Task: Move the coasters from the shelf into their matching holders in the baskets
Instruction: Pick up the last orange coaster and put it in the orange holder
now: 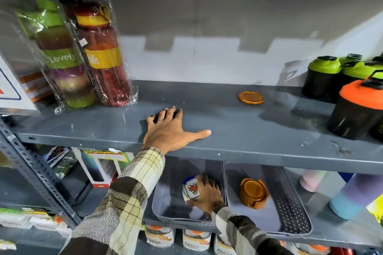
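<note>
Nearest the camera, two sleeves in a cream and brown check were seen rising from the 6 o'clock edge. The right hand point(207, 194) was reached down into the left basket point(165, 211) on the lower shelf, at about 6 o'clock of the view, and its fingers were curled against a white floral holder point(190, 188) stood on edge; whether the holder was truly clamped could not be told. Just beside it, at 3 o'clock of that basket, the right basket point(290, 203) was set touching it, and in it an orange holder point(253, 192) with round orange coasters stacked inside was stood tilted. Past the baskets, at 4 o'clock, pastel bottles point(352, 194) were laid on the same shelf. Higher and farther, the left hand point(172, 130) was laid flat, palm down, on the upper shelf point(248, 143) near the middle of the view, its fingers spread apart with the thumb pointed towards 3 o'clock, and nothing was held in it. Beyond it, at 2 o'clock of that hand and well apart from it, a single orange coaster point(251, 97) was lain flat on the shelf. At 10 o'clock, two wrapped bottles point(83, 56) were leaned towards the back, and at 3 o'clock dark shakers point(352, 97) with green and orange lids were stood upright.
</note>
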Tool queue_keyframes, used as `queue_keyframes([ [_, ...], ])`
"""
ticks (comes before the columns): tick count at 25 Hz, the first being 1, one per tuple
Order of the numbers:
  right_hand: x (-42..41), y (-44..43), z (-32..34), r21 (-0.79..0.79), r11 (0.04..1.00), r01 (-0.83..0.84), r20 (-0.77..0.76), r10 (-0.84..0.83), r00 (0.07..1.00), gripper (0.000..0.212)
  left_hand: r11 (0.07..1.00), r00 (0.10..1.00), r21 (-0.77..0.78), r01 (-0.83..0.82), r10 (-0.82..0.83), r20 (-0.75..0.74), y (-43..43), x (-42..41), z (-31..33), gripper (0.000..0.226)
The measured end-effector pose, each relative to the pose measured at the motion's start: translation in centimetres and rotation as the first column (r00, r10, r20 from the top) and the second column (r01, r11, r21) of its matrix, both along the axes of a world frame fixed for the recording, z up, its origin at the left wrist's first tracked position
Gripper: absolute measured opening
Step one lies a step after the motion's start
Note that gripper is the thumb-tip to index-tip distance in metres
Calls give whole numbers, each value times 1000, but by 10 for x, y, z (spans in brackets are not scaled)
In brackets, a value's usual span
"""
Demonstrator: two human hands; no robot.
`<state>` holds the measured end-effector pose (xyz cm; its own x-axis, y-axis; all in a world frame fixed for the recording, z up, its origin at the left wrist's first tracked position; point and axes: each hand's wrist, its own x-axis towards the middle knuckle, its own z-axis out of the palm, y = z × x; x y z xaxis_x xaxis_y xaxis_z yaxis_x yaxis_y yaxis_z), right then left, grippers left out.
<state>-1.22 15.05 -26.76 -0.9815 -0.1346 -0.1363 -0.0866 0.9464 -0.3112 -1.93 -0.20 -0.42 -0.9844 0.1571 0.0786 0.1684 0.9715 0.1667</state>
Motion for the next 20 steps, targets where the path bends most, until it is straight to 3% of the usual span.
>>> queue_keyframes([
  [2,11,2,19,-41,999,-23,-61,20,998,101,1000,1000,-3,-2,2,15,0,2,2,133],
  [6,49,8,89,-106,988,-111,-360,66,931,49,1000,999,-11,-6,7,34,1,6,5,133],
  [9,82,14,144,-174,970,-170,-680,7,734,34,1000,998,-20,-1,2,60,1,7,5,139],
  [12,112,21,200,-221,933,-284,-860,-49,508,35,1000,997,-12,7,-6,74,2,7,5,145],
  [14,125,27,238,-229,909,-349,-929,-98,356,34,1000,997,-11,21,-21,74,2,8,6,149],
  [16,121,36,267,-235,896,-376,-955,-140,263,29,1000,995,-7,31,-30,91,1,7,6,154],
  [20,66,67,301,-330,910,-250,-930,-268,253,28,1000,999,-7,19,-18,39,0,0,0,146],
])
